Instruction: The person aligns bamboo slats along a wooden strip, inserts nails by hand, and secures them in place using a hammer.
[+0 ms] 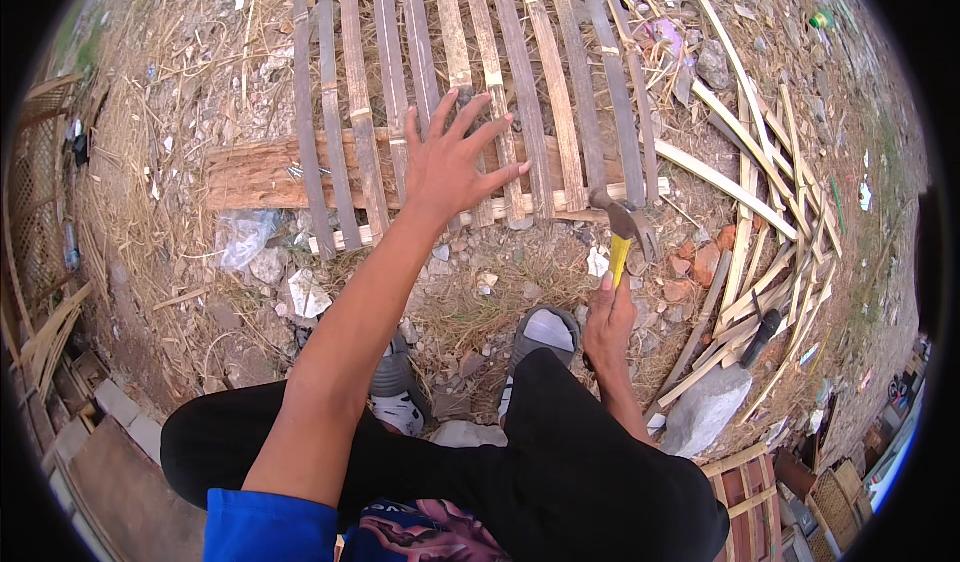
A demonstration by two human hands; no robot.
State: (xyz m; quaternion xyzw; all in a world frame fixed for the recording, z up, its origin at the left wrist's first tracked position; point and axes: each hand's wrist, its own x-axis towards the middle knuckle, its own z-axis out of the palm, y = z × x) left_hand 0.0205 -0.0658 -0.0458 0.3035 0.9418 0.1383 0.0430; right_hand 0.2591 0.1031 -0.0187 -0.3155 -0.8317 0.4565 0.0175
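Observation:
Side by side on the ground lie several long bamboo slats [357,112], their near ends over a thin cross strip [490,214]. Under them runs a rough wooden plank [252,174], with a few nails [296,171] on its left part. My left hand [455,162] is spread over the middle slats, fingers apart and holding nothing. In my right hand [609,317] is a claw hammer [622,232], gripped by its yellow handle. Its head is beside the near ends of the right-hand slats; whether it touches them I cannot tell.
Loose bamboo strips [750,197] lie heaped at the right, with a dark-handled tool [764,338] on them near a large grey rock [707,414]. Red brick pieces [706,262] sit right of the hammer. A clear plastic bag [247,234] rests by the plank. Woven panels [40,192] stand far left.

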